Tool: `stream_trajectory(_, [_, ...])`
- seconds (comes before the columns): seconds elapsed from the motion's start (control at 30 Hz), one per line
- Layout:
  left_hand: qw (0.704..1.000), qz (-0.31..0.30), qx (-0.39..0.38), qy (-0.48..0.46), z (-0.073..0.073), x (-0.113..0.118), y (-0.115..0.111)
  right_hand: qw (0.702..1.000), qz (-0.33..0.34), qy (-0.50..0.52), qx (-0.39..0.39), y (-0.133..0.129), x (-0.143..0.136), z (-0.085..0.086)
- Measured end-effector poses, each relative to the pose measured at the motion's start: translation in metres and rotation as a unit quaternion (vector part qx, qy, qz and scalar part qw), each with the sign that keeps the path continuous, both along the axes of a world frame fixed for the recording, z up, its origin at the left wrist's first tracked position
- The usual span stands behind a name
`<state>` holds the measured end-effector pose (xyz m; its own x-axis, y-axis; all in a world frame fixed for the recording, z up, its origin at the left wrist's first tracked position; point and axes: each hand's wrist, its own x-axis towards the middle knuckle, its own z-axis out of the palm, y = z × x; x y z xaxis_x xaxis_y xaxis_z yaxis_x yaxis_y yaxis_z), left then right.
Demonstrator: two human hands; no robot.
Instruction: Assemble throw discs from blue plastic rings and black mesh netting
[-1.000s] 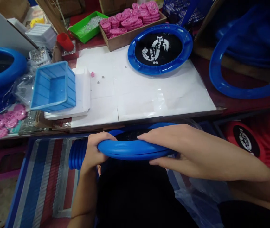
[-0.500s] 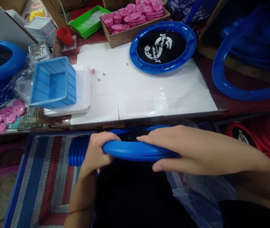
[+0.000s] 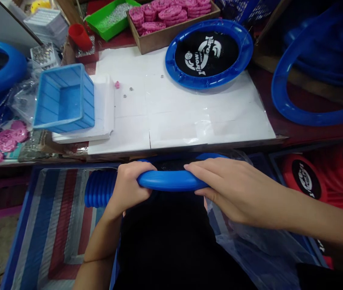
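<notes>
A blue ring with a black centre [image 3: 171, 181] is held low in front of my body, its near rim facing me. Wrapped round its left side is my left hand [image 3: 132, 183], fingers on top and thumb below. My right hand [image 3: 234, 187] grips the right side between fingers above and thumb underneath. The far part of the ring is partly hidden by the table edge and my hands. On the white sheet [image 3: 177, 121] beyond lies another blue disc with a black printed centre [image 3: 204, 54].
At the left stand a light blue bin [image 3: 64, 98] and blue rings [image 3: 1, 66]. Pink parts fill a wooden box [image 3: 171, 34], beside a green tray [image 3: 108, 24]. A loose blue ring [image 3: 316, 119] lies right. Below are a striped-lined crate [image 3: 59, 225] and red discs [image 3: 307, 177].
My right hand has closed more firmly round the ring, its thumb now nearer the underside. The ring's near rim looks slimmer. The whole view has shifted slightly.
</notes>
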<state>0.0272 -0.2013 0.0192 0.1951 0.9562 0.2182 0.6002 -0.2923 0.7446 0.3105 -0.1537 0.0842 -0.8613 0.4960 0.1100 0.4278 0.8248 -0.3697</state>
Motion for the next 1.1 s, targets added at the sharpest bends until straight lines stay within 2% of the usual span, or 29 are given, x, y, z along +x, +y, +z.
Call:
stream_trajectory(0.27, [0.999,-0.018,-0.009,0.030,0.010,0.015,0.002,0.997,0.030,0.009,0.076,0.004,-0.010,-0.004])
stream_trajectory(0.37, [0.999,-0.013,-0.007,0.049,0.011,0.015,0.001,0.993,0.027,0.013,0.113,0.003,-0.013,-0.006])
stream_trajectory(0.57, [0.997,-0.005,-0.022,0.079,0.013,0.013,0.004,0.969,0.026,0.038,0.245,0.000,-0.020,-0.019])
stream_trajectory(0.67, [0.997,-0.018,-0.031,0.064,0.016,0.013,0.007,0.965,0.032,0.040,0.256,0.002,-0.021,-0.022])
stream_trajectory(0.73, [0.999,-0.021,-0.020,0.038,0.017,0.008,0.009,0.975,0.039,0.044,0.216,0.008,-0.017,-0.020])
stream_trajectory(0.8, [1.000,-0.024,-0.015,-0.003,0.014,-0.003,0.011,0.989,0.042,0.042,0.133,0.019,-0.009,-0.012])
stream_trajectory(0.87, [0.998,-0.031,-0.014,-0.059,0.006,-0.019,0.014,0.998,0.046,0.030,0.019,0.030,0.002,-0.001])
stream_trajectory(0.97, [0.988,-0.048,0.007,-0.145,-0.012,-0.044,0.020,0.992,0.034,0.021,-0.120,0.038,0.015,0.015])
stream_trajectory(1.03, [0.985,-0.079,-0.006,-0.153,-0.021,-0.056,0.024,0.987,0.019,0.022,-0.158,0.037,0.018,0.021])
stream_trajectory(1.1, [0.987,-0.105,-0.024,-0.122,-0.020,-0.061,0.023,0.984,0.007,0.026,-0.174,0.033,0.015,0.025])
